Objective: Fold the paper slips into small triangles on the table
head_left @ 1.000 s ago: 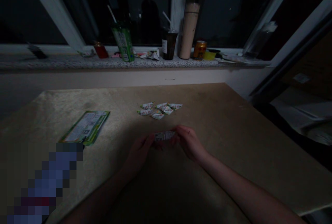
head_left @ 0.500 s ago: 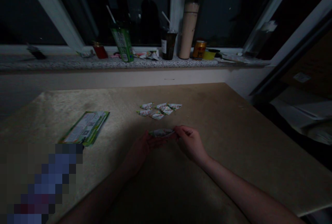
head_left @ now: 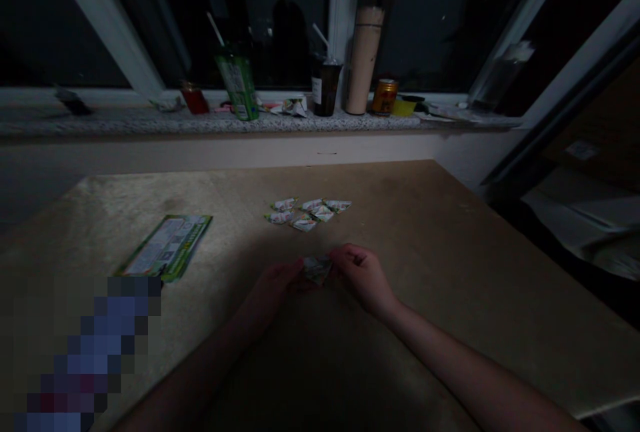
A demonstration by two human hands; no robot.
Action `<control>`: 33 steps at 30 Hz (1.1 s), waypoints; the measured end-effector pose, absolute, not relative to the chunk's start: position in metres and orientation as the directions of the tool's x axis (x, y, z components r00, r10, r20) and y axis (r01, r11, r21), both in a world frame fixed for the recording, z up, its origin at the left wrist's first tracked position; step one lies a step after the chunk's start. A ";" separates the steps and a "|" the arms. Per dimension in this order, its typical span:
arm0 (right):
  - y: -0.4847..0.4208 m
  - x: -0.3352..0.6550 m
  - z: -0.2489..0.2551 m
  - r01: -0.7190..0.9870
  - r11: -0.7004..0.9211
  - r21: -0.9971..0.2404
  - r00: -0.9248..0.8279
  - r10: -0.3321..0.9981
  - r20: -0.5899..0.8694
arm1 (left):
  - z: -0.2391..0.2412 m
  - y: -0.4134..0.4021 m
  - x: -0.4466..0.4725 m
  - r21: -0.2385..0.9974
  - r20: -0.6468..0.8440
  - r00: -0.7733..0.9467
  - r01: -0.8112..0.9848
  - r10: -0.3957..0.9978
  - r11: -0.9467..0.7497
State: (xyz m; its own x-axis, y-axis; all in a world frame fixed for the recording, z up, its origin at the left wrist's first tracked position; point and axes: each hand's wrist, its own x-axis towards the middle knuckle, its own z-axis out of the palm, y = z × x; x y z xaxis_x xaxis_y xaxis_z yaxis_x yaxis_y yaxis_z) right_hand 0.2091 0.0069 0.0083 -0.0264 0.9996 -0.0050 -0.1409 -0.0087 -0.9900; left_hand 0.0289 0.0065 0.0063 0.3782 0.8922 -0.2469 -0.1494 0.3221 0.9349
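Observation:
Both hands meet over the tan table (head_left: pixel 450 239) in dim light. My left hand (head_left: pixel 273 289) and my right hand (head_left: pixel 363 275) pinch a small printed piece of paper (head_left: pixel 317 267) between their fingertips; it looks folded into a compact shape. Just beyond, several small folded paper pieces (head_left: pixel 307 213) of the same print lie in a cluster on the table. A green and white leaflet (head_left: pixel 167 245) lies flat to the left, apart from both hands.
A stone windowsill (head_left: pixel 150 122) runs along the back with a green drink carton (head_left: pixel 237 85), a dark cup with a straw (head_left: pixel 325 85), a tall beige cylinder (head_left: pixel 363 62), two cans and scraps. A blurred patch (head_left: pixel 95 352) covers the lower left. The table's right edge drops off into darkness.
The paper was a long strip held stretched between both hands; now it is folded shorter and more compact, and the hands have drawn closer together.

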 end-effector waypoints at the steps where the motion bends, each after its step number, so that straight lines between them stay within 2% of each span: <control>1: 0.007 0.209 0.009 -0.154 -0.015 -0.988 -0.033 0.999 -0.010 | 0.006 0.007 0.029 0.934 -0.243 0.382 -0.154 0.891 0.321; 7: 0.007 0.208 0.008 -0.214 -0.052 -0.976 -0.069 0.997 -0.038 | 0.007 0.008 0.030 0.924 -0.262 0.386 -0.165 0.884 0.346; 12: 0.008 0.208 0.004 -0.256 -0.076 -0.964 -0.076 0.995 -0.058 | 0.011 0.007 0.031 0.915 -0.220 0.400 -0.231 0.890 0.330; 21: 0.010 0.213 0.002 -0.197 -0.157 -0.968 -0.271 0.957 -0.100 | 0.007 0.008 0.030 0.909 -0.149 0.389 -0.307 0.909 0.281; 33: 0.011 0.212 0.004 -0.310 -0.198 -0.930 -0.225 0.966 -0.131 | 0.002 0.015 0.028 0.802 -0.267 0.400 -0.412 0.877 0.432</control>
